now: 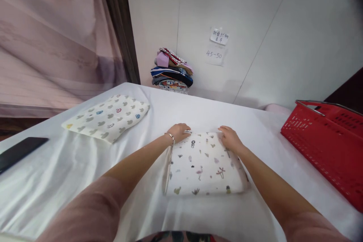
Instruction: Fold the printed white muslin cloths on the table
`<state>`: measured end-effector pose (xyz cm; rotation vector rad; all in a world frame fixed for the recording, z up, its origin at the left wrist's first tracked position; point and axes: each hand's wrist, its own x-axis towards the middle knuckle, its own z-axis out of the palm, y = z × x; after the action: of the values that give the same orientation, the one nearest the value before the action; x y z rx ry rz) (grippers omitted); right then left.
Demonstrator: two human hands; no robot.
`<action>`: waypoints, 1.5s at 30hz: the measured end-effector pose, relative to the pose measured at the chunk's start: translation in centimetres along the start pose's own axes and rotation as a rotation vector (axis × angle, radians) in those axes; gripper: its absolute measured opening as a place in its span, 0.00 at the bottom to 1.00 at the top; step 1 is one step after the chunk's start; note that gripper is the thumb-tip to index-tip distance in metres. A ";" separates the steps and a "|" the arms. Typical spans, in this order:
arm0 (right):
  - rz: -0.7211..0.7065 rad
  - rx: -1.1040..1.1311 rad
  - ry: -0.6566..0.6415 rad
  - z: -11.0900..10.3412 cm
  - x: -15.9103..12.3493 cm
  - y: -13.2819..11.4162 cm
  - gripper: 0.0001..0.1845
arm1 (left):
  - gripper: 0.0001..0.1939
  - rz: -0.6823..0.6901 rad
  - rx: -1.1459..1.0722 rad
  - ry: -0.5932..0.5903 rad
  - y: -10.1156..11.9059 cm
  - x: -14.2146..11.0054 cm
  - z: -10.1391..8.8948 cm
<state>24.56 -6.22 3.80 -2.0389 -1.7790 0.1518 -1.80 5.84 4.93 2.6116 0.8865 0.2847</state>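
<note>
A folded white cloth (204,166) printed with flamingos, palm trees and small plants lies flat before me on the white-covered table. At its far left corner rests my left hand (179,133), a bracelet on the wrist, with thumb and fingers apart. My right hand (230,139) lies on the far right corner, its fingers stretched toward the far edge. Both hands touch the cloth, and neither visibly grips it. To the left, a second folded cloth (113,117) with grey mushroom-like prints lies at an angle.
A red plastic basket (320,147) with metal handles stands at the right. A dark flat phone-like object (21,151) is at the left edge. Beyond the table (227,111), folded fabrics (172,70) are stacked against the wall, which bears a paper note (219,37). Pink curtains (56,38) hang at left.
</note>
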 end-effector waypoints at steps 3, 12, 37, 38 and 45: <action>-0.235 -0.055 -0.003 0.0 -0.5 -1.1 0.19 | 0.13 0.119 0.050 0.115 -0.4 -1.3 0.3; -0.353 -0.161 -0.031 0.6 -0.1 -1.3 0.09 | 0.08 0.127 0.159 0.197 0.2 -2.4 0.8; -0.309 -0.075 0.054 1.2 -0.9 -1.8 0.08 | 0.08 -0.313 0.007 0.095 1.1 -1.4 -0.9; -0.288 -0.087 0.042 1.2 -0.9 -1.9 0.09 | 0.08 -0.361 -0.015 0.078 1.0 -1.4 -0.9; -0.227 -0.088 0.022 1.6 -0.4 -1.3 0.12 | 0.08 -0.452 -0.116 0.028 0.7 -1.7 -0.7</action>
<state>22.71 -6.08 2.76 -1.8710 -2.0182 -0.0175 -2.95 4.52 5.70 2.2290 1.3878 0.2394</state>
